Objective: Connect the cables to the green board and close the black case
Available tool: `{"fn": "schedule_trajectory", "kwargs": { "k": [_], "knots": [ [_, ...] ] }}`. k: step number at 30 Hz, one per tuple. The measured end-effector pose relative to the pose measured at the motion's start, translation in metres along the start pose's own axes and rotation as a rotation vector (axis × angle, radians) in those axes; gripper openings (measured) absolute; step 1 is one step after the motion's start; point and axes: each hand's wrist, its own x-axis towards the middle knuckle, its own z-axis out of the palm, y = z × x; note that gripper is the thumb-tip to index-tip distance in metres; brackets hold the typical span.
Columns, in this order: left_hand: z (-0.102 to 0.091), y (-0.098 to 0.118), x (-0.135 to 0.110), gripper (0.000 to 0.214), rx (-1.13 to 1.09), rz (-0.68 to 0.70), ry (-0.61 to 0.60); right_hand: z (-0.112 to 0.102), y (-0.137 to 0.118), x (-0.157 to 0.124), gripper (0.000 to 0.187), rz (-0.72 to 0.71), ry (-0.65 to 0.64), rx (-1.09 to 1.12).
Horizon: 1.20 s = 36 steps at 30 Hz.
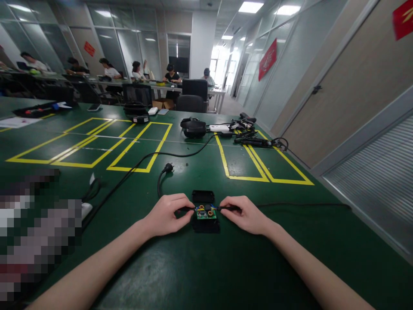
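Observation:
Between my hands is a small green circuit board [206,214] with copper coils and dark parts on it. It appears to sit over one black plastic case half [205,227], and another black case half [203,196] lies just behind. My left hand [171,214] pinches a black power cord at the board's left end. On the opposite side my right hand [243,214] pinches a black cable that enters the board's right end. The cable [303,204] runs off to the right across the table. A black plug [168,168] on a short cord lies beyond my left hand.
The green table [193,271] carries yellow tape rectangles. A long black cable [155,153] crosses it toward a black headset [192,128] and a heap of black stands [248,133]. A pixelated area covers the left edge. Several people sit at a far table.

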Motion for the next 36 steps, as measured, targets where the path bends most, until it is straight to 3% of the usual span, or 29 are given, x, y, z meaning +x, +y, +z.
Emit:
{"fn": "schedule_trajectory", "kwargs": {
  "k": [13, 21, 29, 36],
  "knots": [
    [0.004, 0.001, -0.003, 0.01, -0.113, -0.085, -0.199, 0.0, -0.006, -0.002, 0.016, -0.034, -0.166, 0.006],
    [0.008, -0.004, -0.003, 0.01, 0.026, -0.158, -0.113, 0.006, -0.002, 0.002, 0.012, -0.002, -0.037, -0.113],
    [0.005, -0.008, -0.001, 0.011, 0.034, -0.058, -0.108, 0.009, 0.007, 0.001, 0.016, -0.125, -0.021, -0.12],
    [0.001, -0.004, 0.002, 0.022, 0.016, -0.037, -0.152, 0.002, -0.006, 0.0, 0.003, -0.238, -0.09, -0.326]
  ]
}}
